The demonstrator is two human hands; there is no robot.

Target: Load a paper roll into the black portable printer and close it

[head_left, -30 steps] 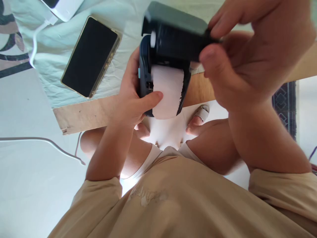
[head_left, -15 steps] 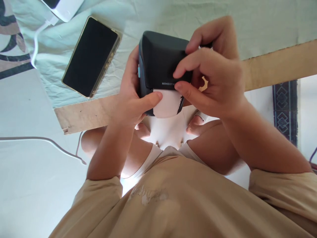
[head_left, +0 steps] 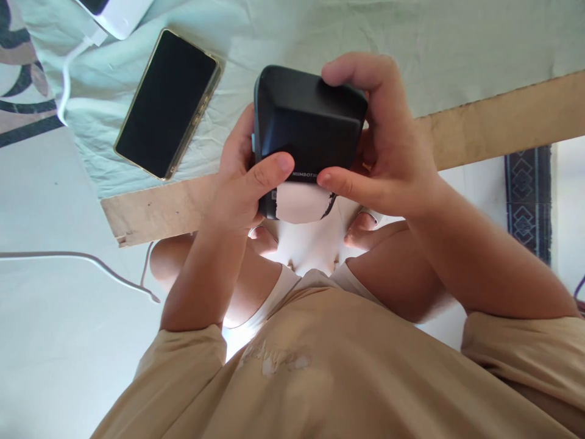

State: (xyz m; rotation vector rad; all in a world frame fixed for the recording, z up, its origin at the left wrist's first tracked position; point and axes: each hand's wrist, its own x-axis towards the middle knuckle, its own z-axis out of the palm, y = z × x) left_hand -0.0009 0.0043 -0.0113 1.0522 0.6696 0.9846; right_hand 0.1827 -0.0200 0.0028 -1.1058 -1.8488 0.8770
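Between my two hands is a black label printer with "NIIMBOT" lettering near its lower edge. A white paper label strip sticks out of the side facing me. My left hand wraps around the printer's left side, its thumb on the top face close to the lettering. On the other side my right hand grips the printer, one finger over the far edge and the thumb at the near edge by the strip. The printer's underside and several fingertips are hidden.
A phone in a clear case lies on the green cloth to the left. Behind it stands a white device with a white cable. A wooden edge runs along the table front. Another cable is at left.
My right hand has gone from fingertips on the printer's top to a grip around its right side. The printer has tilted slightly, and my left thumb has moved from the strip onto the top face.
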